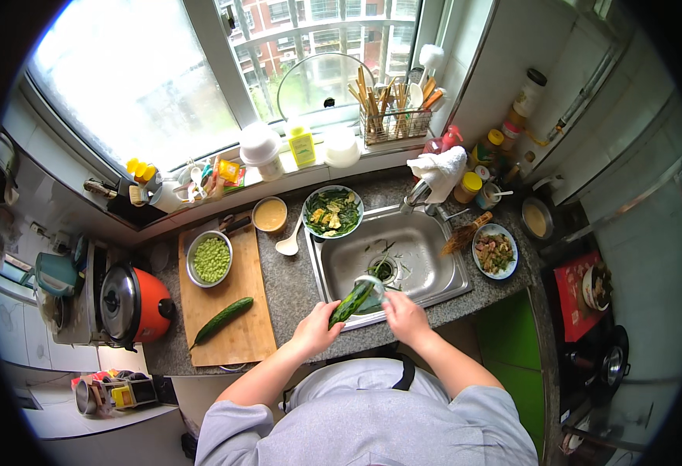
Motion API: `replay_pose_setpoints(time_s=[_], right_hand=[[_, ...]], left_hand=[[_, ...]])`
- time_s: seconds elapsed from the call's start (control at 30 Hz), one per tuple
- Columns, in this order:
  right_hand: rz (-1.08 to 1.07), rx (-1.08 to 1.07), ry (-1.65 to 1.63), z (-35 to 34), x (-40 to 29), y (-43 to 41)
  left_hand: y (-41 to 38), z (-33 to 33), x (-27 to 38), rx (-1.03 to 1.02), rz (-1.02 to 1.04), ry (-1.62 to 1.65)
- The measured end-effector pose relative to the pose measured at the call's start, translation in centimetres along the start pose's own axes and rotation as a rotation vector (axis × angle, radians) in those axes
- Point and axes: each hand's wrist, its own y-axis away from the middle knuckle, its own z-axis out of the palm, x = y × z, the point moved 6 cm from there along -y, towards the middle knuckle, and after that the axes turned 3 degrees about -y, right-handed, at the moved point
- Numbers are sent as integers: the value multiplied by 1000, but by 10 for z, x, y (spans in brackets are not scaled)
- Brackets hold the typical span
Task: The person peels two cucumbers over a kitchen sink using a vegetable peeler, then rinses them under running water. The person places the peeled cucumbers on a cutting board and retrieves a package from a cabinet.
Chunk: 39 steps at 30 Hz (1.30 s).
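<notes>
My left hand (317,327) grips a green cucumber (351,305) by its near end, tilted over the front of the stainless steel sink (419,250). In my right hand (406,317) is a pale peeler (377,286), its head against the far part of the cucumber. The peeler's blade is too small to make out. Thin green peelings (383,269) lie around the drain below. A second, whole cucumber (222,321) rests on the wooden cutting board (250,343) to the left, near a metal bowl of chopped green pieces (211,260).
Behind the sink's left corner sits a bowl of greens and egg (333,212). A white spoon (288,246) and a bowl of yellowish liquid (270,215) are left of it. The faucet (416,195) bears a white cloth (443,169). A filled plate (495,251) and a small brush (466,234) flank the sink's right.
</notes>
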Motion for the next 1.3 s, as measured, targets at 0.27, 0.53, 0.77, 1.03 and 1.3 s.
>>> replay_pose_setpoints(time_s=[0.27, 0.53, 0.77, 1.03, 1.3], right_hand=[[-48, -33, 65, 9, -7, 0], [290, 20, 95, -2, 64, -17], [-16, 43, -49, -1, 14, -4], [-238, -3, 160, 14, -24, 7], [122, 2, 145, 2, 34, -15]], left_hand=[[1, -3, 6, 55, 24, 3], [6, -2, 3, 38, 49, -3], [-9, 42, -41, -238, -157, 510], [-7, 38, -32, -278, -220, 470], [-3, 32, -37, -92, 21, 112]])
